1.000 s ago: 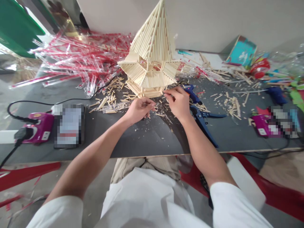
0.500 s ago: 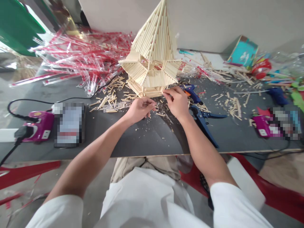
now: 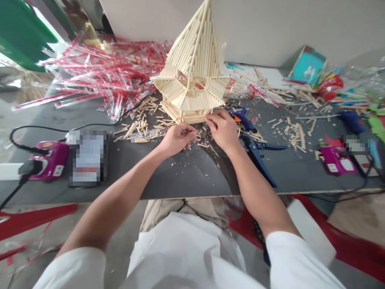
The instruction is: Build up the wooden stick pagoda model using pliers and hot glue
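A tall tower model [image 3: 194, 64] built of pale wooden sticks stands on the dark table [image 3: 180, 172] in front of me. My right hand [image 3: 224, 130] is at the model's base on its right side, fingers pinched on a small stick piece I can barely make out. My left hand [image 3: 177, 138] rests on the table just left of it, fingers curled together over loose stick bits; what they hold is hidden.
Cut stick pieces [image 3: 140, 122] litter the table. A blue glue gun [image 3: 242, 116] and blue cutters [image 3: 257, 154] lie right of my right hand. Red-and-clear wrappers [image 3: 99, 72] pile up at back left. Purple devices [image 3: 49, 162] sit left and right, with a black cable [image 3: 36, 130].
My right hand has edged slightly left toward the model's base. My left hand has stayed in place.
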`<action>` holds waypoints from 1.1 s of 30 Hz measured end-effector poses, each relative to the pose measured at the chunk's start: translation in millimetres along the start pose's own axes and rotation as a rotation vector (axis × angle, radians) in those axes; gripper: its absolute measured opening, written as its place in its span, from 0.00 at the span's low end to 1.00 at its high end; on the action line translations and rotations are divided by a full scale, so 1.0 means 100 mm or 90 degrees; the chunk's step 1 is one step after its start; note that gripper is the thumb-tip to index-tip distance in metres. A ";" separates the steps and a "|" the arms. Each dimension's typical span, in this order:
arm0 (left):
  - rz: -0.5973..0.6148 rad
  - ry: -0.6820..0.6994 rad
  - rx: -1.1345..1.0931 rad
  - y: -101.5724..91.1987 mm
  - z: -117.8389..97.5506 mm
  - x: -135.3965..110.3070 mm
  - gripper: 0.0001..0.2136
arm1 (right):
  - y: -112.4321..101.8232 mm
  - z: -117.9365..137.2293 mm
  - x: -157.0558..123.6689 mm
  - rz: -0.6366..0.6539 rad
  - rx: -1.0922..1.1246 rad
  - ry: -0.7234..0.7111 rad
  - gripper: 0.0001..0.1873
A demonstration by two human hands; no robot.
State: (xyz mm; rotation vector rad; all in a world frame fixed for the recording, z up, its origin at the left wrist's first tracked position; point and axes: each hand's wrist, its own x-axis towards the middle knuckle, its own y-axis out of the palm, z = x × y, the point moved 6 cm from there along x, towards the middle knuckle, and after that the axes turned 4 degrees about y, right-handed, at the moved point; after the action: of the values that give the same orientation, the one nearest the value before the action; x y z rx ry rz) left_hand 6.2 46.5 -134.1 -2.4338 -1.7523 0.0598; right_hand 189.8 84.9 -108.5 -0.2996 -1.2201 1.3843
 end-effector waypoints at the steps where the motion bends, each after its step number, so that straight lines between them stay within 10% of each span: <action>1: 0.000 -0.001 0.000 0.00 0.00 0.00 0.10 | 0.00 0.00 0.00 0.000 0.001 0.002 0.14; 33: 0.001 -0.007 0.006 0.01 0.02 0.01 0.09 | 0.03 -0.04 0.02 -0.008 0.016 -0.004 0.18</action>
State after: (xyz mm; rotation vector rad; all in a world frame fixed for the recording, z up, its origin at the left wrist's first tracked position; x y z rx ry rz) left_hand 7.2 47.0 -135.8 -2.4325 -1.7507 0.0826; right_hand 190.2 88.9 -111.9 -0.2692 -1.2067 1.3896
